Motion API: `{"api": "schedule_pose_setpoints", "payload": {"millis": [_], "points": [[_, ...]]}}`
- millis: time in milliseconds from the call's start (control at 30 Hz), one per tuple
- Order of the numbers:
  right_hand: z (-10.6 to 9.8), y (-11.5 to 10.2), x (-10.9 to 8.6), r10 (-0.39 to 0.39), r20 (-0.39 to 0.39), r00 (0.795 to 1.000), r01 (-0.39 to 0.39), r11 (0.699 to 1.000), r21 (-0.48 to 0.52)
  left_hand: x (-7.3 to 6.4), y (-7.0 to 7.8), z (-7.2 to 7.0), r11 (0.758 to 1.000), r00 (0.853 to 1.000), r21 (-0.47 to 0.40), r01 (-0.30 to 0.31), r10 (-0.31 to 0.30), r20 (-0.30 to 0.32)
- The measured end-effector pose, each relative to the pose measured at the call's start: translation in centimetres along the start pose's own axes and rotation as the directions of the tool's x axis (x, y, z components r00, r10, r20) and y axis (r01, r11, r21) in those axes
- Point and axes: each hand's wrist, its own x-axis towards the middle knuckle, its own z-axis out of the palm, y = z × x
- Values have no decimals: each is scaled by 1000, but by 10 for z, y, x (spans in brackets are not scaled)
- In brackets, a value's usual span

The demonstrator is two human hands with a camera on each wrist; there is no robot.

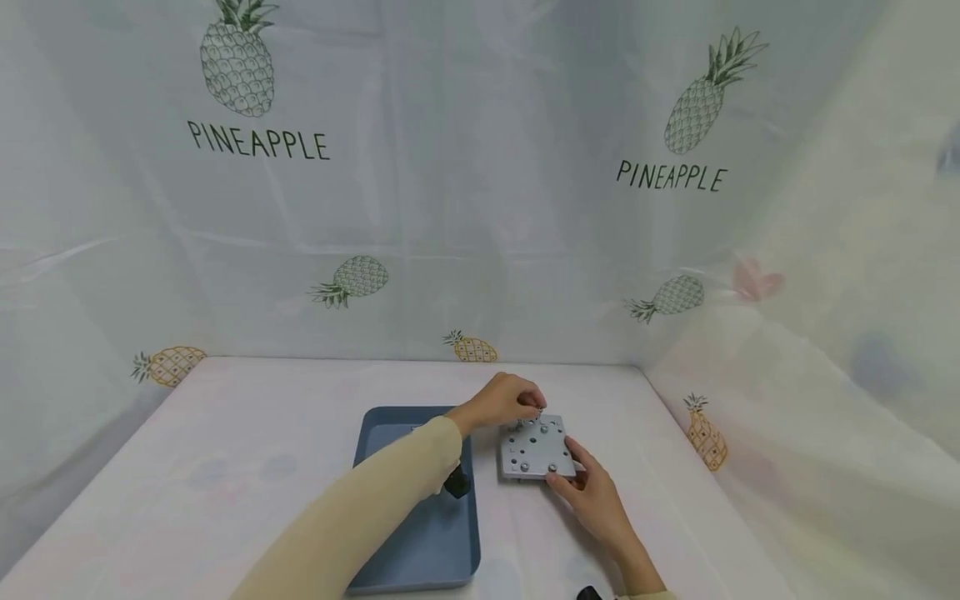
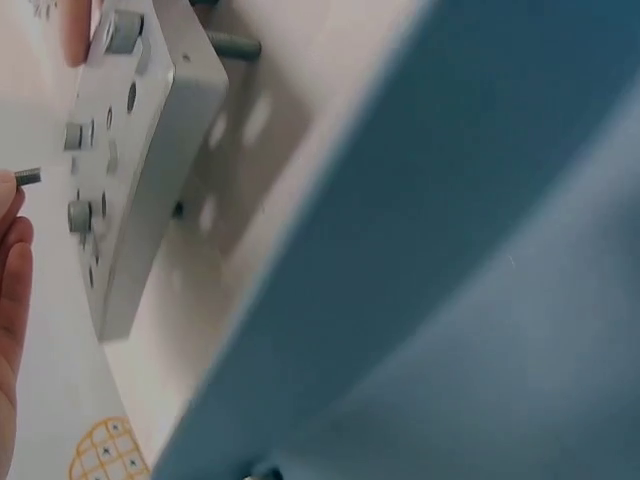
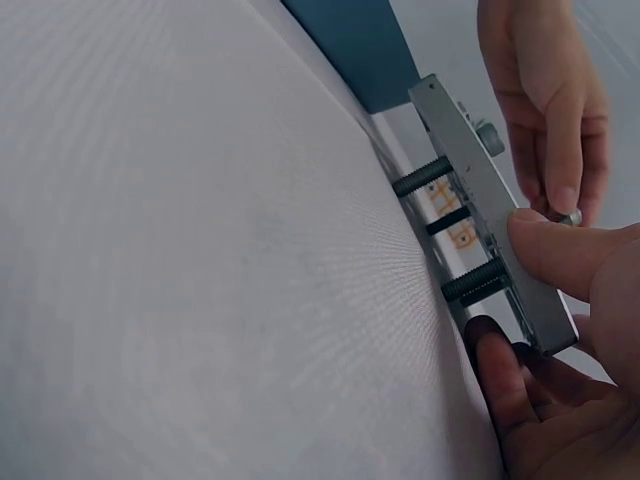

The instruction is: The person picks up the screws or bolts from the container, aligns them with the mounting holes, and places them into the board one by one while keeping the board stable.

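A flat grey metal plate with several holes stands slightly above the white table, right of the tray. Several bolts sit in it with their heads up, and their threaded shanks stick out underneath. My left hand is over the plate's far edge and pinches a loose bolt between its fingertips; the threaded end shows, apart from the plate in the left wrist view. With thumb on top and fingers below, my right hand grips the plate's near right corner.
A blue-grey tray lies left of the plate, with my left forearm crossing above it. Its raised wall is close to the left wrist. A pineapple-print curtain hangs behind and beside the white table.
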Motion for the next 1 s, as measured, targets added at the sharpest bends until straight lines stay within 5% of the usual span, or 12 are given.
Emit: {"api": "schedule_pose_setpoints", "payload": {"millis": [433, 1000], "points": [[-3, 0, 1, -30, 10, 1000, 30, 1000, 8, 25, 7, 16, 999, 999, 37, -40, 39, 32], [-2, -1, -1, -30, 5, 1000, 30, 999, 26, 26, 7, 26, 999, 1000, 53, -10, 10, 16]]}}
